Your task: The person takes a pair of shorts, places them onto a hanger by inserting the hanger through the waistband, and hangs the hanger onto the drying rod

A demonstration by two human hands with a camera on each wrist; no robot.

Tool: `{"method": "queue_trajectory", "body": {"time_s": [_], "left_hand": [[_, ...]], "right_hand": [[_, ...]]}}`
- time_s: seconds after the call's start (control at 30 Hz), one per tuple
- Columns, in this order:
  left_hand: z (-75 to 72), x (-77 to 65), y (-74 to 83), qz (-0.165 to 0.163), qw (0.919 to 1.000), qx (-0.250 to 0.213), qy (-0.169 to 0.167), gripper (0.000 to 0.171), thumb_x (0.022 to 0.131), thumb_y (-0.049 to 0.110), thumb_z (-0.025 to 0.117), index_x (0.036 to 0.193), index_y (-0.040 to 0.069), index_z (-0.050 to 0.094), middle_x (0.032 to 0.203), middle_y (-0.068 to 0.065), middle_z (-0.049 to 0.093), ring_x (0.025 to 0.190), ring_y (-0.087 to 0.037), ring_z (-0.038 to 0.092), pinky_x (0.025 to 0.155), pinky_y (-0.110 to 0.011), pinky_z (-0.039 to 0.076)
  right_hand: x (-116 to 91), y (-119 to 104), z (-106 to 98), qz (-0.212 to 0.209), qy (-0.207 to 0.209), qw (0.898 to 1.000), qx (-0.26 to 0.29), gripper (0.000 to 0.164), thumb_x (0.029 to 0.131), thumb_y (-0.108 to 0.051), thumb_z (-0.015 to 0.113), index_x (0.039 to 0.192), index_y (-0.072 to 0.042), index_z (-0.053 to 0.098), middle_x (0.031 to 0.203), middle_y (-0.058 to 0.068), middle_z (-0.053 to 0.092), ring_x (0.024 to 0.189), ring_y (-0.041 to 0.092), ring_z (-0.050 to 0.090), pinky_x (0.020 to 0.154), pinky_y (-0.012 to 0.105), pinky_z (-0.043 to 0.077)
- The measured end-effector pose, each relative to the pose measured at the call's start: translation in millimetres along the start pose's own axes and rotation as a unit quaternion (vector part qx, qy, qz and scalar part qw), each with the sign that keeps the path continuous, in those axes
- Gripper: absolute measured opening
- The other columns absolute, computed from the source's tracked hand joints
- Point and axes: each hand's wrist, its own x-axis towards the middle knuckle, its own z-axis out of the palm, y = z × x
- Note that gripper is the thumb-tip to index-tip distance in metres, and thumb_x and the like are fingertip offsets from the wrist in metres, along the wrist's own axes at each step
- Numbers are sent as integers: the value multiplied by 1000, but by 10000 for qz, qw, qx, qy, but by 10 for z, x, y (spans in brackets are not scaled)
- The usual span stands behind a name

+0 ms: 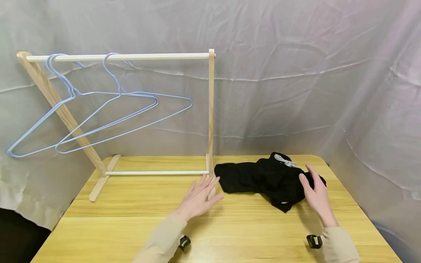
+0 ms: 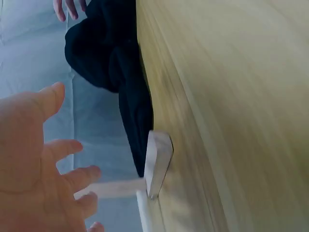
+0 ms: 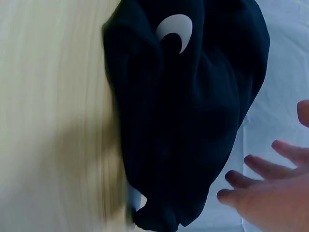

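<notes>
A crumpled black garment [image 1: 256, 177] with a pale drawstring [image 1: 284, 160] lies on the right half of the table. On its cloth, the right wrist view shows a white crescent print [image 3: 178, 29]. My right hand [image 1: 318, 195] hovers over the garment's right end, thumb and fingers spread, holding nothing. In the right wrist view, its fingers [image 3: 260, 169] are apart from the cloth. Left of the garment, my left hand [image 1: 198, 199] reaches out flat with fingers extended, near the right foot of the wooden rack [image 1: 211, 109], and holds nothing.
Several light blue hangers [image 1: 123, 93] hang from the rack's white top rail [image 1: 164, 57], towards its left. The rack stands at the back left of the wooden table [image 1: 131, 226]. Grey cloth [image 1: 296, 91] hangs behind and to the right.
</notes>
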Motion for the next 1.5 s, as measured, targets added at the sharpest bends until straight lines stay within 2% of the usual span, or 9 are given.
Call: {"method": "queue_trajectory", "body": {"time_s": [0.13, 0.27, 0.4, 0.57, 0.8, 0.97, 1.13, 1.3, 1.5], "left_hand": [[64, 128, 41, 231, 9993, -94, -280, 65, 99, 53, 39, 153, 18, 27, 156, -12, 21, 142, -34, 10, 111, -60, 11], [138, 270, 84, 392, 9975, -158, -562, 66, 98, 52, 41, 153, 18, 27, 156, -12, 23, 142, -33, 11, 113, -57, 11], [209, 410, 131, 484, 9955, -372, -728, 66, 98, 51, 42, 153, 16, 27, 157, -12, 22, 142, -33, 11, 113, -57, 12], [291, 578, 190, 533, 9934, -529, -868, 66, 99, 50, 41, 153, 16, 26, 157, -12, 19, 142, -33, 11, 113, -56, 12], [387, 774, 306, 648, 9862, -698, -1353, 65, 100, 45, 43, 154, 16, 22, 159, -12, 14, 142, -30, 15, 114, -52, 16], [408, 840, 394, 492, 9852, -30, -1644, 66, 97, 44, 50, 154, 23, 23, 157, -5, 24, 138, -27, 26, 110, -52, 27], [389, 849, 455, 431, 9824, 742, -1657, 58, 94, 42, 57, 147, 29, 38, 146, 1, 39, 127, -21, 36, 101, -44, 36], [425, 832, 480, 583, 9822, 1006, -1473, 33, 91, 34, 63, 123, 28, 57, 120, 5, 53, 105, -17, 49, 85, -34, 45], [438, 819, 516, 907, 9781, 1061, -1546, 17, 88, 23, 68, 102, 22, 59, 95, 5, 58, 79, -14, 52, 67, -30, 48]], "right_hand": [[-26, 49, -12, 233, 362, 9990, -133, 48, 97, -16, 52, 138, 7, 41, 133, 34, 44, 119, 49, 39, 98, 61, 29], [-47, 103, -28, 646, 465, 9943, -713, 52, 95, -20, 54, 137, 8, 41, 129, 35, 43, 117, 52, 35, 97, 60, 25], [-51, 149, -16, 1129, 76, 9846, -1330, 64, 95, -36, 53, 140, 6, 36, 133, 41, 33, 117, 62, 25, 94, 67, 22], [-15, 189, 51, 1495, -564, 9764, -1452, 83, 93, -51, 49, 145, 7, 22, 135, 46, 20, 114, 69, 20, 92, 71, 22], [101, 189, 122, 1697, -1376, 9639, -1524, 93, 92, -47, 52, 148, 10, 2, 134, 49, 14, 109, 67, 31, 92, 72, 29], [188, 175, 149, 1673, -1484, 9634, -1478, 96, 89, -33, 59, 146, 13, -2, 131, 52, 14, 113, 65, 28, 96, 70, 27], [195, 172, 237, 1528, -1383, 9696, -1317, 97, 84, -18, 63, 146, 14, -4, 130, 52, 16, 117, 61, 26, 99, 68, 26], [191, 179, 302, 1309, -1264, 9768, -1133, 102, 78, -10, 65, 144, 16, -7, 133, 53, 17, 124, 59, 21, 103, 66, 23], [190, 191, 312, 1009, -1413, 9791, -1060, 98, 71, 4, 56, 143, 19, -10, 137, 52, 14, 126, 60, 18, 105, 65, 20]]}}
